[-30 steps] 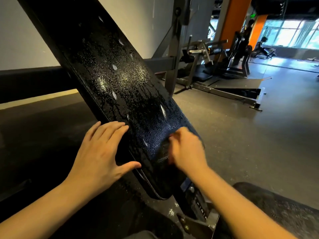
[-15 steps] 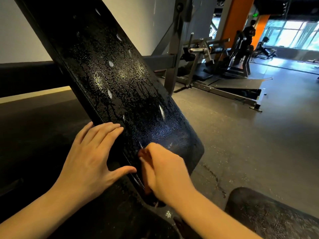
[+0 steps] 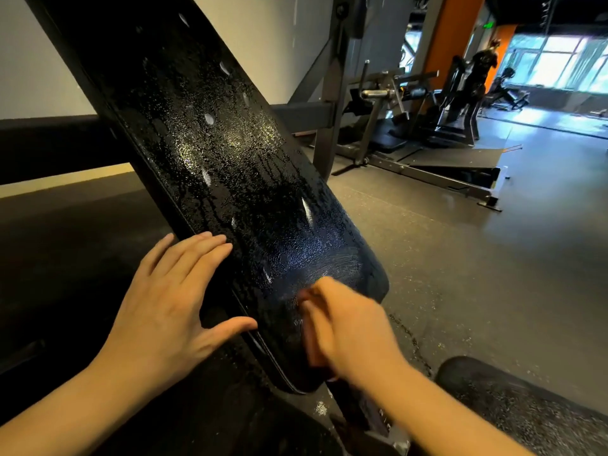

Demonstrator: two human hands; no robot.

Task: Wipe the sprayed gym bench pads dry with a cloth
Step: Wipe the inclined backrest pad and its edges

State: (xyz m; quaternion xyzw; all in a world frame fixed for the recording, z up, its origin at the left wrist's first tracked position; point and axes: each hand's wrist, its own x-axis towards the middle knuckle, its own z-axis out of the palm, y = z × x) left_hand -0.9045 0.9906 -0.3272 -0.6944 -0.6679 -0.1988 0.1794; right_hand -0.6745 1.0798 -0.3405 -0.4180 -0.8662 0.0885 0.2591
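- Back pad (image 3: 230, 166): black and textured, set on a steep incline, its far end rising out of view at upper left and its rounded near end low at centre.
- Surface condition: most of the pad is covered in fine droplets, with thin run-lines down the middle and several larger pale blobs scattered along its length.
- Wiped patch (image 3: 335, 268): at the near right end the droplets give way to a dull, bluish smear with curved streak marks.
- Left hand (image 3: 164, 311): laid flat against the pad's left edge, fingers straight and close together, thumb spread out to the side. It holds nothing.
- Right hand (image 3: 352, 334): on the pad's near end, just below the wiped patch, and badly motion-blurred. I cannot tell how the fingers lie or whether a cloth is under them.
- Seat pad (image 3: 526, 409): a second black pad at the near right, speckled all over with droplets.
- Surroundings: a grey speckled floor (image 3: 493, 258) to the right, a grey steel rack (image 3: 332, 93) behind the back pad, an orange pillar (image 3: 450, 34) and bright windows (image 3: 559, 60) at far right.
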